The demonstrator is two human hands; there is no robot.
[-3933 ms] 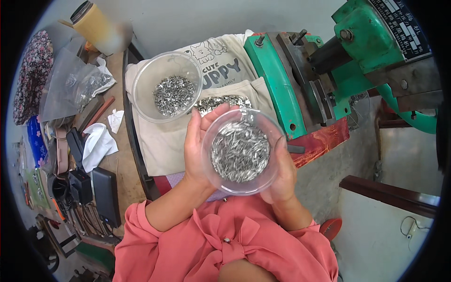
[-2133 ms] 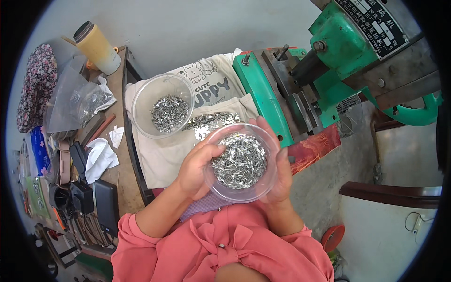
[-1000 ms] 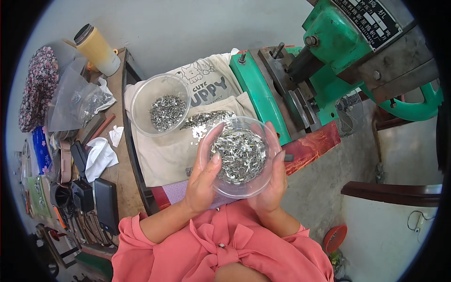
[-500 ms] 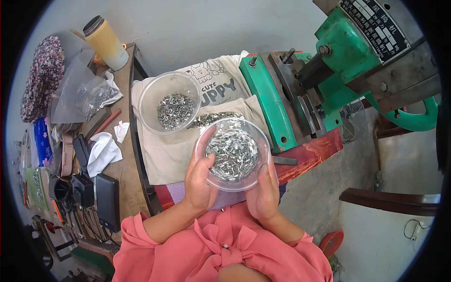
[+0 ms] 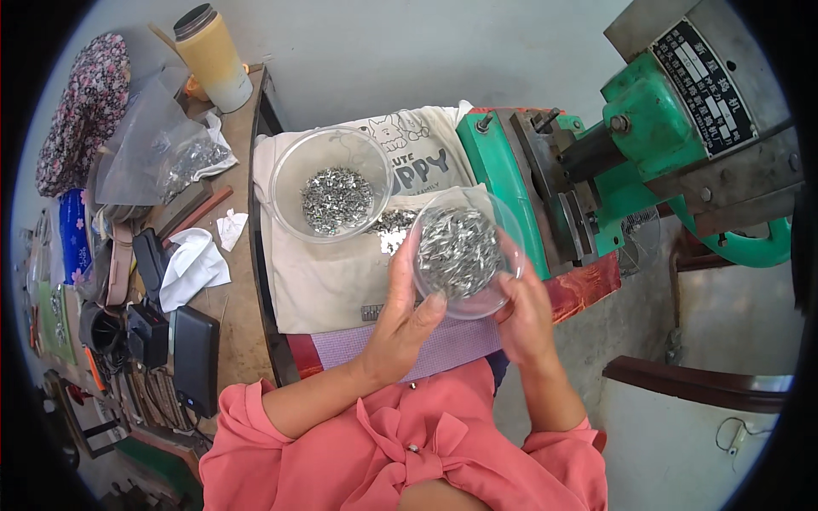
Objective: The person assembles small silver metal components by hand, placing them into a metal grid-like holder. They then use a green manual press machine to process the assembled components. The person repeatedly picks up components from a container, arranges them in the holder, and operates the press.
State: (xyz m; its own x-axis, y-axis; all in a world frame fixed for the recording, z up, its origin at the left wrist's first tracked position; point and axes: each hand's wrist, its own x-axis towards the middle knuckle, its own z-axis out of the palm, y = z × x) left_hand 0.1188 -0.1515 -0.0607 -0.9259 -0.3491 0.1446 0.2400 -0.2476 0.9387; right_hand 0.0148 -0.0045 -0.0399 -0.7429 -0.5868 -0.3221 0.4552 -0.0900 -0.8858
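Between my two hands is a clear round plastic tub (image 5: 473,307), tilted and slightly blurred. Small shiny metal pieces (image 5: 460,251) are heaped inside it. My left hand (image 5: 400,328) grips its near left side, thumb against the wall. On the right side my right hand (image 5: 527,315) curls its fingers round the tub. A second clear tub (image 5: 286,192) stands to the left on a beige printed cloth (image 5: 319,285), with smaller metal pieces (image 5: 336,200) in it. More loose metal pieces (image 5: 392,221) lie on the cloth between the tubs, partly hidden by the held one.
A green hand press (image 5: 652,128) stands at the right, its green base (image 5: 503,183) beside the held tub. The left-hand table (image 5: 239,341) carries a yellow bottle (image 5: 213,64), plastic bags (image 5: 141,149), a white cloth (image 5: 194,271) and a black box-like object (image 5: 195,362).
The held tub has moved right and slightly away from me, and its tilt has changed. My right hand has shifted its grip. The whole view has also shifted a little.
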